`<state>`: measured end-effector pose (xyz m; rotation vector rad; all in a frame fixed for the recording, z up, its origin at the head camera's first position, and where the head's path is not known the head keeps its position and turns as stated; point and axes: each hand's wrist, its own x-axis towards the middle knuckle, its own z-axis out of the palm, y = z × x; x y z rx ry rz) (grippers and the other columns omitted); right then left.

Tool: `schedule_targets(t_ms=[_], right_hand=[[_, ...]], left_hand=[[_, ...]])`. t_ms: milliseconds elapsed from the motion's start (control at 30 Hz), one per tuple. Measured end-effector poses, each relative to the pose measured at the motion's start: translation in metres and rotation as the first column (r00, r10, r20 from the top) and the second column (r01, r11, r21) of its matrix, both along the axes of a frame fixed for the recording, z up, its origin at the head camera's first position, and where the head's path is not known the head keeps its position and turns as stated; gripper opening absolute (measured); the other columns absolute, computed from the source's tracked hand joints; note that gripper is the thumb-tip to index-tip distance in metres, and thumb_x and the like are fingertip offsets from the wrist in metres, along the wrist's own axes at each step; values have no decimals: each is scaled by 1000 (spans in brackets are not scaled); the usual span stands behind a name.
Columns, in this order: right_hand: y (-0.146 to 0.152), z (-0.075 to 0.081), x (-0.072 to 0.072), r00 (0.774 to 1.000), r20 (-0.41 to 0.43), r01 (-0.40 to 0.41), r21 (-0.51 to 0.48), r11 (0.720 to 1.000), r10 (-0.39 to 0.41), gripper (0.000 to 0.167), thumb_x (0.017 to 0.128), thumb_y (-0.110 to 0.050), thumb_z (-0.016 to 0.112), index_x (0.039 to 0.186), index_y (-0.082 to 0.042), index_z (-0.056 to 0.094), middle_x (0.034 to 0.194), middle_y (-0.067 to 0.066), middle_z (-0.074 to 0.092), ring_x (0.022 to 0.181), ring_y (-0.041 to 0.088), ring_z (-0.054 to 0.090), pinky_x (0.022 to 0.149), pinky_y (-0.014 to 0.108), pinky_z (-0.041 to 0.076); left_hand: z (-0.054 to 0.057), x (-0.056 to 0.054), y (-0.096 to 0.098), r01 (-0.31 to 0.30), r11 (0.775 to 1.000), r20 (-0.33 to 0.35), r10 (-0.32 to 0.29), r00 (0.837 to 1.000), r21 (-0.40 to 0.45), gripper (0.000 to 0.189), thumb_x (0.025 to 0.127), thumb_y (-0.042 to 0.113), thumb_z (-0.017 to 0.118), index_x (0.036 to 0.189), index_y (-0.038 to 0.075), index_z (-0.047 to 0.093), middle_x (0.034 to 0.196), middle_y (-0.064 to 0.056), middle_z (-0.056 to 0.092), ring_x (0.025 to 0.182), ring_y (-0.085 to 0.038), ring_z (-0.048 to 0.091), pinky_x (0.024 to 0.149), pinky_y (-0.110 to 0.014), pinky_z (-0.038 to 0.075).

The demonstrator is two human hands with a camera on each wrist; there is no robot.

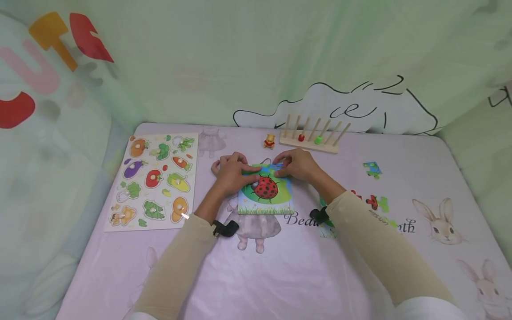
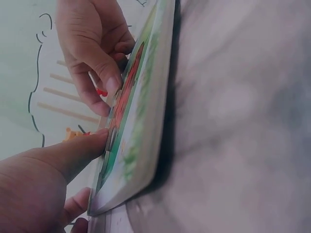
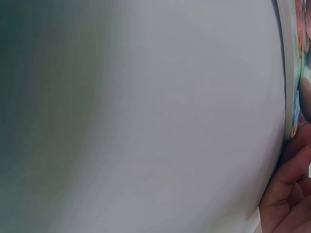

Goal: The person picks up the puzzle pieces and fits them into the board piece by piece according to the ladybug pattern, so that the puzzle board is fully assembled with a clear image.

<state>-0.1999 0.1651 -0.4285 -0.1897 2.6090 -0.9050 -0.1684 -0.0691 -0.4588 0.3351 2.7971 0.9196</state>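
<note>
In the head view a ladybug jigsaw puzzle point(image 1: 266, 202) lies mid-table, with a red spotted beetle on green and a strip of grass along its near edge. My left hand point(image 1: 232, 175) holds its left side, thumb over the pieces and other fingers at the edge. At the far right corner my right hand point(image 1: 298, 165) pinches a blue-green puzzle piece point(image 1: 276, 168) against the picture. From the left wrist the puzzle point(image 2: 141, 121) appears edge-on, both thumbs over its face. The right wrist view catches just the board's edge point(image 3: 290, 73) and the right fingers point(image 3: 286, 194).
Left stands a vegetable peg board point(image 1: 163, 153). Behind are a small bear figure point(image 1: 270, 141) and a wooden peg rack point(image 1: 310, 143) with red and green beads. Loose puzzle pieces point(image 1: 373, 169) lie to the right; another printed board point(image 1: 328, 231) is partly under the right forearm.
</note>
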Motion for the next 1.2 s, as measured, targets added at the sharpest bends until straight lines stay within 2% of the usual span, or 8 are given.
schedule_targets(t_ms=[367,667,1000,1200], right_hand=[[2,2,0,1000,3,-12,-18,1000,12,34,83,-26,86,114,-14,77,84,3,66,79,19,55,69,30,42],[13,2,2,998,58,-12,-63,998,16,39,85,-31,85,119,-14,75,93,4,67,89,21,56,79,32,44],[51,7,12,997,61,53,-32,998,-51,40,88,-33,82,122,-14,73,101,7,63,93,24,53,78,33,44],[80,19,20,993,83,86,21,996,-88,45,90,-39,78,127,-15,70,111,10,62,102,27,52,81,35,43]], left_hand=[[0,0,-1,7,1000,-12,-7,1000,-6,32,91,51,74,121,41,74,118,2,49,125,-37,33,110,-65,10],[0,2,-1,13,1000,-31,-12,999,12,31,91,48,75,121,39,75,117,1,50,124,-37,34,111,-67,11],[-1,3,0,4,1000,-31,-3,1000,25,31,90,49,75,119,39,76,119,0,50,125,-38,32,111,-66,9],[-3,1,-1,-1,1000,-33,2,999,17,31,90,49,75,119,40,75,139,0,46,130,-38,31,110,-66,9]])
